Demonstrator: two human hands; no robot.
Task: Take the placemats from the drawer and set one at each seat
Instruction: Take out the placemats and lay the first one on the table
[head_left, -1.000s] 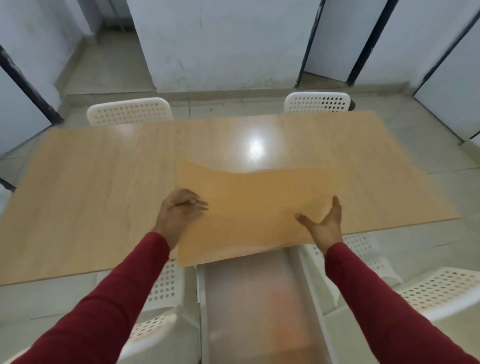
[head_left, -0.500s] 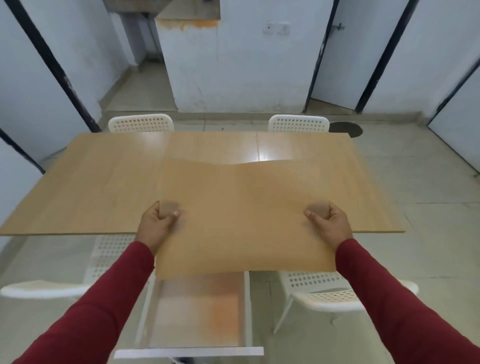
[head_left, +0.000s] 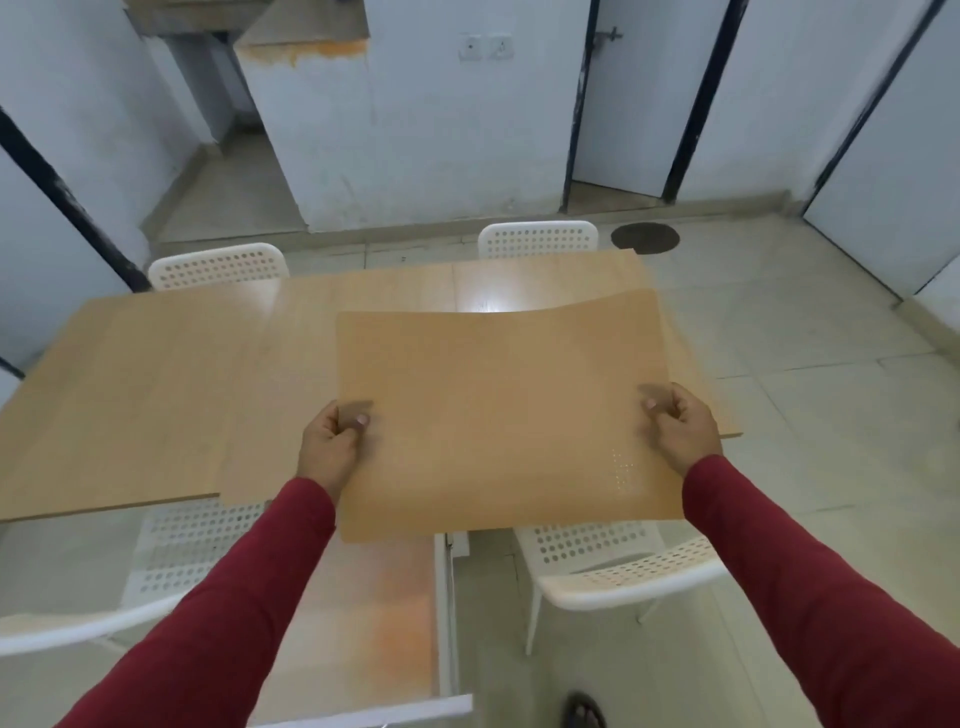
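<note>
A tan, wood-grain placemat (head_left: 498, 410) hangs in the air above the near right part of the wooden table (head_left: 156, 389). My left hand (head_left: 332, 441) pinches its left edge and my right hand (head_left: 680, 426) pinches its right edge. The mat sags a little in the middle and hides the table's near right edge. Below it the open drawer (head_left: 363, 639) sticks out toward me, with a blurred orange-tan layer inside that I cannot identify.
Two white perforated chairs stand on the far side (head_left: 218, 265) (head_left: 537, 239). Two more stand on my side, one left of the drawer (head_left: 171, 561) and one right (head_left: 613, 566). A dark round mat (head_left: 644, 237) lies on the tiled floor. White walls and doors lie beyond.
Both hands went from loosely touching the mat to pinching its side edges. The mat rose and shifted right and away from the drawer; my view moved back and up.
</note>
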